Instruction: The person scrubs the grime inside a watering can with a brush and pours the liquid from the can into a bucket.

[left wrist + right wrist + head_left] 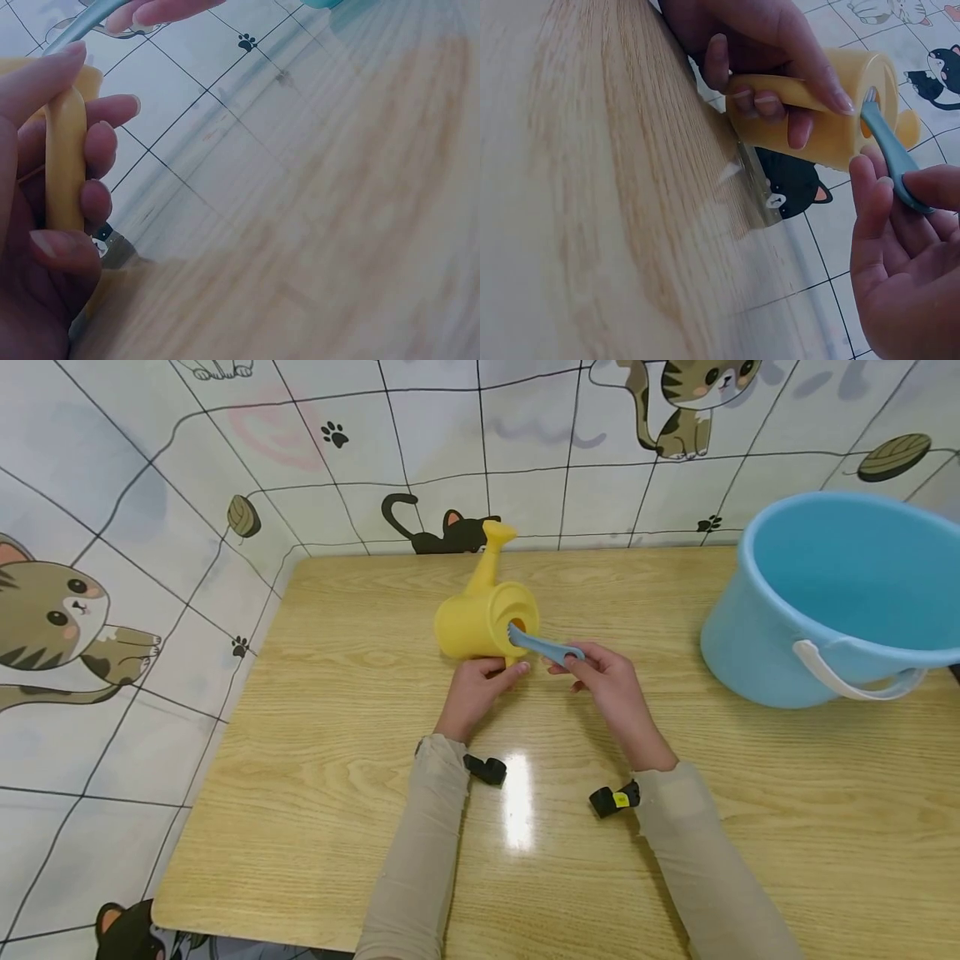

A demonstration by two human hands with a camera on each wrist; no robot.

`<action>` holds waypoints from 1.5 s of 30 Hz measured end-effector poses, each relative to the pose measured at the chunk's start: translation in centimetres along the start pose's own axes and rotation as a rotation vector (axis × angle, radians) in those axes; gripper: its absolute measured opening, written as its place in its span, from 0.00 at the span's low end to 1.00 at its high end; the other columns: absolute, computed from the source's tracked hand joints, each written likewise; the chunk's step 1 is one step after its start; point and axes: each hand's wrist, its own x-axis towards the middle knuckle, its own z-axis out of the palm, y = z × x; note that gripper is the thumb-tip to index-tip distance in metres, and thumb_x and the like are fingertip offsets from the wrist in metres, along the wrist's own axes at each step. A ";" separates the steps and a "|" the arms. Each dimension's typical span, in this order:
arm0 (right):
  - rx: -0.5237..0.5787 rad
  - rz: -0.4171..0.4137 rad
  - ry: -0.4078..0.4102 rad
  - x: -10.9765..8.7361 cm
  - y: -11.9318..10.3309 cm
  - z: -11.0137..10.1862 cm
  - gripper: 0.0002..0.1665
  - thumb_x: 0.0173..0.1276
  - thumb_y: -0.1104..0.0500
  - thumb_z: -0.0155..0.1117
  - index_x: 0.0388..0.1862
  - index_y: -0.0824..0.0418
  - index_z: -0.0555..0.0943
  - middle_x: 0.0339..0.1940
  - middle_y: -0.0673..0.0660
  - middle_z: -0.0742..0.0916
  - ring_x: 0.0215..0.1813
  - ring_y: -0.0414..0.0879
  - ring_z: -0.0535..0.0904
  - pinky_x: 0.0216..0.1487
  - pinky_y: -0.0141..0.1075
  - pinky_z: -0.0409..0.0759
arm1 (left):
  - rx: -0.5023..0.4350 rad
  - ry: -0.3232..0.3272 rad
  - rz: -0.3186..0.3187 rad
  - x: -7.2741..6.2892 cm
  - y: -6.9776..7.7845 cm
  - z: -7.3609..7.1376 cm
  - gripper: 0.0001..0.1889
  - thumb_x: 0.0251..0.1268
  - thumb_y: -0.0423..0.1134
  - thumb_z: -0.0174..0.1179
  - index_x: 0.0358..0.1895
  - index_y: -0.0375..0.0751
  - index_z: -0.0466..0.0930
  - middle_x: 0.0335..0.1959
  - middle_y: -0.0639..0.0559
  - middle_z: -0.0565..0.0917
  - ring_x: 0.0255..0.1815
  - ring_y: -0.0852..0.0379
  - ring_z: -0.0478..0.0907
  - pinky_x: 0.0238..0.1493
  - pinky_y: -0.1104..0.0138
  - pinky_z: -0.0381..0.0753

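Observation:
A yellow toy watering can (467, 625) is tipped so its top opening faces right, with the spout pointing toward the wall. My left hand (476, 693) grips its handle (66, 161), fingers curled round it. Between thumb and fingers, my right hand (611, 685) pinches a small blue toy rake (546, 647) near its handle end. The rake's toothed end lies at the can's round opening; how far it reaches inside is hard to tell. In the right wrist view the can (802, 142) and rake (894, 150) appear close up.
A large light-blue bucket (780, 635) with a white handle (847, 683) stands at the right of the wooden table (322, 793). Tiled walls (435, 435) with cat drawings border the table at the back and left.

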 end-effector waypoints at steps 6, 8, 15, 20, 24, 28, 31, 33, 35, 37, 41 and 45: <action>-0.022 -0.008 -0.055 0.2 0.1 0.1 0.17 0.67 0.50 0.52 0.50 0.57 0.76 0.45 0.61 0.82 0.43 0.48 0.79 0.35 0.41 0.72 | -0.010 -0.007 0.004 0.0 0.0 -0.1 0.26 0.48 0.62 0.60 0.17 0.39 0.76 0.14 0.51 0.70 0.18 0.57 0.65 0.21 0.67 0.65; -0.011 -0.002 -0.065 0.2 0.2 0.1 0.18 0.67 0.50 0.52 0.50 0.58 0.76 0.46 0.62 0.81 0.44 0.49 0.79 0.35 0.42 0.72 | -0.018 -0.017 -0.003 0.0 0.1 -0.2 0.26 0.48 0.61 0.60 0.18 0.38 0.77 0.15 0.49 0.71 0.18 0.57 0.65 0.20 0.67 0.65; 0.080 0.017 -0.107 -0.1 0.0 0.3 0.19 0.68 0.53 0.51 0.53 0.60 0.74 0.48 0.61 0.81 0.34 0.53 0.80 0.35 0.41 0.75 | -0.023 -0.037 0.023 -1.0 2.3 -0.7 0.23 0.56 0.52 0.59 0.22 0.30 0.77 0.20 0.36 0.73 0.19 0.57 0.66 0.22 0.67 0.66; 0.093 0.015 -0.115 -0.6 -1.0 0.5 0.20 0.70 0.54 0.47 0.54 0.64 0.73 0.47 0.61 0.81 0.30 0.52 0.80 0.33 0.37 0.75 | -0.014 -0.026 0.029 -1.5 3.2 -0.9 0.22 0.57 0.50 0.59 0.22 0.29 0.77 0.19 0.36 0.73 0.19 0.56 0.66 0.22 0.67 0.66; 0.106 0.026 -0.095 -0.8 -1.4 0.7 0.21 0.72 0.53 0.42 0.55 0.64 0.71 0.47 0.63 0.81 0.35 0.54 0.80 0.32 0.36 0.73 | -0.035 -0.038 0.034 -1.1 2.7 -0.8 0.23 0.57 0.50 0.59 0.23 0.29 0.77 0.20 0.35 0.73 0.20 0.54 0.67 0.22 0.67 0.66; 0.119 0.055 -0.079 -0.4 -0.5 0.6 0.22 0.71 0.49 0.44 0.53 0.63 0.73 0.45 0.61 0.82 0.38 0.54 0.80 0.33 0.39 0.72 | -0.063 -0.035 0.026 -0.4 1.1 -0.6 0.25 0.55 0.55 0.59 0.23 0.31 0.78 0.20 0.37 0.74 0.20 0.51 0.67 0.21 0.66 0.66; 0.106 0.058 -0.086 -0.1 0.4 0.5 0.24 0.68 0.46 0.48 0.50 0.63 0.75 0.40 0.60 0.84 0.37 0.53 0.81 0.33 0.39 0.73 | -0.060 -0.008 0.021 0.0 0.1 -0.4 0.26 0.51 0.60 0.58 0.23 0.35 0.79 0.18 0.42 0.73 0.19 0.52 0.67 0.20 0.65 0.66; 0.124 0.040 -0.115 0.1 1.1 0.5 0.24 0.68 0.47 0.49 0.49 0.65 0.75 0.37 0.60 0.85 0.34 0.52 0.81 0.32 0.39 0.74 | -0.053 0.021 0.017 0.1 -0.2 -0.3 0.27 0.50 0.62 0.58 0.22 0.37 0.78 0.15 0.46 0.71 0.17 0.53 0.65 0.18 0.65 0.65; 0.141 0.029 -0.134 0.1 1.3 0.6 0.25 0.68 0.48 0.50 0.48 0.69 0.75 0.32 0.59 0.85 0.29 0.50 0.80 0.31 0.39 0.75 | -0.052 0.048 0.018 0.1 -0.2 -0.3 0.28 0.50 0.64 0.57 0.21 0.37 0.78 0.14 0.48 0.70 0.15 0.54 0.64 0.17 0.65 0.64; 0.160 0.025 -0.152 0.2 1.4 0.7 0.26 0.69 0.49 0.50 0.47 0.74 0.73 0.28 0.59 0.84 0.26 0.48 0.78 0.30 0.37 0.76 | -0.058 0.063 0.023 0.1 -0.2 -0.3 0.28 0.50 0.64 0.57 0.21 0.37 0.78 0.14 0.48 0.70 0.15 0.54 0.63 0.16 0.65 0.64; 0.148 0.055 -0.155 -0.1 0.8 1.1 0.28 0.68 0.49 0.50 0.45 0.77 0.72 0.25 0.57 0.82 0.25 0.46 0.76 0.30 0.37 0.77 | -0.067 0.064 0.030 0.1 0.0 -0.3 0.29 0.52 0.63 0.56 0.22 0.35 0.78 0.15 0.44 0.72 0.16 0.53 0.64 0.18 0.64 0.64; 0.126 0.088 -0.172 -0.2 0.5 1.3 0.25 0.68 0.49 0.50 0.42 0.73 0.73 0.25 0.57 0.81 0.26 0.48 0.76 0.31 0.39 0.76 | -0.070 0.051 0.029 0.1 -0.1 -0.4 0.29 0.53 0.62 0.56 0.22 0.34 0.77 0.16 0.43 0.72 0.17 0.53 0.65 0.19 0.65 0.65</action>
